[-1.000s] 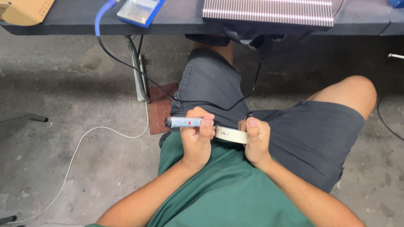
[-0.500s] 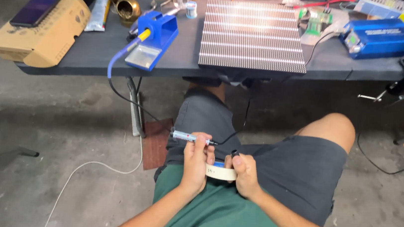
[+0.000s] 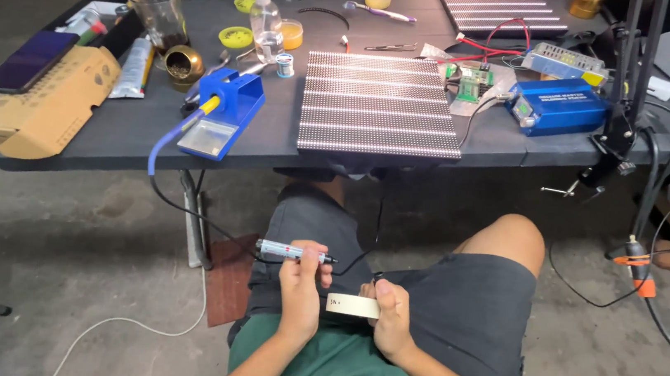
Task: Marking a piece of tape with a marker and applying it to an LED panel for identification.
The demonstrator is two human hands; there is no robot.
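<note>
Person seated, grey shorts, green shirt, concrete floor below. Left hand (image 3: 301,291) grips white marker pen with black tip (image 3: 293,251), held level, tip pointing right. Right hand (image 3: 393,317) pinches roll of cream paper tape (image 3: 353,305), over lap. Hands close together. Ahead, dark table (image 3: 121,128): square LED matrix panel (image 3: 380,105), blue soldering iron stand (image 3: 222,115), brown cardboard box (image 3: 37,103) with dark phone (image 3: 27,62) on top, blue metal power supply box (image 3: 559,107).
</note>
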